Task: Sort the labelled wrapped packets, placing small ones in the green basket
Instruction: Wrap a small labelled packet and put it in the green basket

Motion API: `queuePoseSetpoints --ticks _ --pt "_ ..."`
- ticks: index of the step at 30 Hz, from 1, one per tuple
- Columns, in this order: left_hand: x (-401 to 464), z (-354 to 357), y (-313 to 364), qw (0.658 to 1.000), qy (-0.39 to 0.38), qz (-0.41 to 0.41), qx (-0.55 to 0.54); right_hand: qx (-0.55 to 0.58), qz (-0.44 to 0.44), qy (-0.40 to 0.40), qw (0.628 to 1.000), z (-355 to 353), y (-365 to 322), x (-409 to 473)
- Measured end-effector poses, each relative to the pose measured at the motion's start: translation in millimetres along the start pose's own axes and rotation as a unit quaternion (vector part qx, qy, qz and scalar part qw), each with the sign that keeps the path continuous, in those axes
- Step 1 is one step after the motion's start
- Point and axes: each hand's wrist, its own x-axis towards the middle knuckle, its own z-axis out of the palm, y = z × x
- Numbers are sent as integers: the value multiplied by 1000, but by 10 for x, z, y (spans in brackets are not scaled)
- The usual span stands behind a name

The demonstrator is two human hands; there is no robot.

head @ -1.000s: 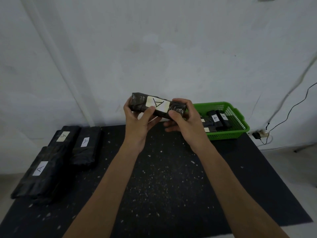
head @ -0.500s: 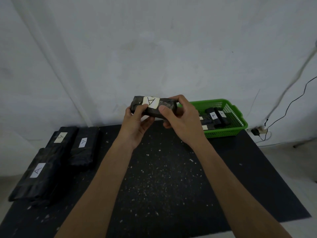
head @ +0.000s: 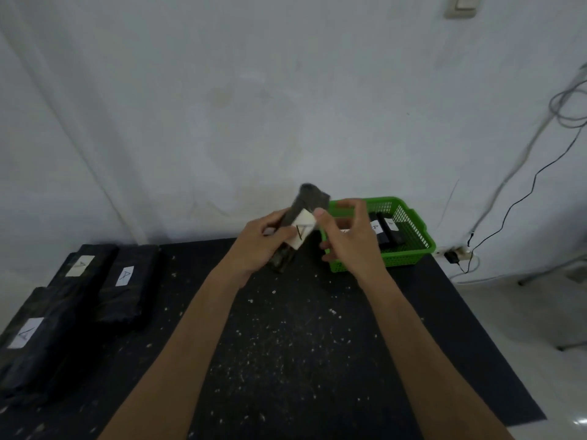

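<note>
Against a white wall, my left hand (head: 260, 241) grips one packet (head: 298, 228), right hand (head: 349, 236) loosely open; basket (head: 409, 249) holds several, big ones (head: 124, 287) sorted left.

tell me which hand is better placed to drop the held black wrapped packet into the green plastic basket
Right, probably. The right hand is beside the green plastic basket; the left hand, gripping the black wrapped packet, is farther away. It needs a handover.
</note>
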Motion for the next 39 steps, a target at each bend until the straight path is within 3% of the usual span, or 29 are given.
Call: queuePoseSetpoints --ticks 4,9,14,19,24,32,35,39 --pt "78 199 -134 999 -25 -10 45 62 56 -53 995 -312 229 196" --pt "374 526 -403 996 35 -83 -12 117 84 33 989 -536 652 380" --pt "822 765 -659 995 4 -61 76 109 135 43 984 -746 982 597" --pt "1309 1077 -922 989 -41 -66 124 65 154 89 982 -1019 1346 839" --pt "1675 1375 -1224 979 -79 -77 172 15 178 195 964 -1565 1768 1231" --pt "2310 1665 -1694 927 20 -49 370 -30 219 226 949 -2093 2373 2165" --pt "2445 1780 -1838 911 34 -58 407 -140 196 234 942 -2056 2471 2254" --pt "2507 1822 -1997 889 45 -51 454 -294 161 262 905 -1988 2619 2341"
